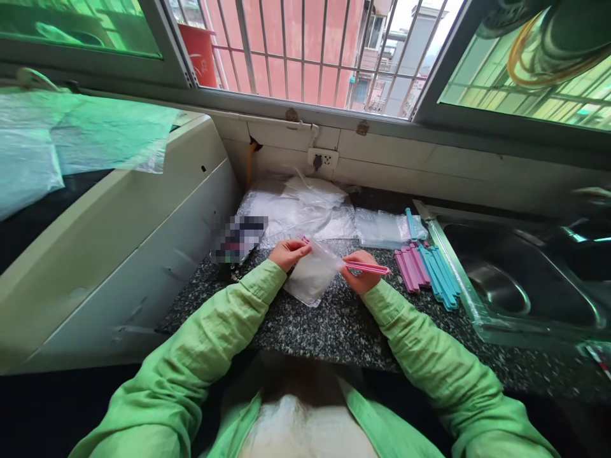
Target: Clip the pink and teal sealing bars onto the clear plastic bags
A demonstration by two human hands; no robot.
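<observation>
Two hands work a pink plastic sealing clip onto a small clear plastic bag over the speckled dark stone table.

The left hand (287, 253) pinches the bag's (312, 275) upper left corner with its fingers pressed together; the right hand (361, 272) has its fingers closed around the clip (366, 268), whose long axis runs nearly level, left to right, along the bag's mouth, its free end pointing right. The bag hangs slanted below the clip, just above the table (344, 324). Open table lies in front, toward the near edge. On the right, a row of pink and blue clips (427, 270) lies near the steel sink (506, 280) rim; behind, a heap of clear bags (305, 210) fills the room to the wall; a white appliance (119, 242) bounds the left.
</observation>
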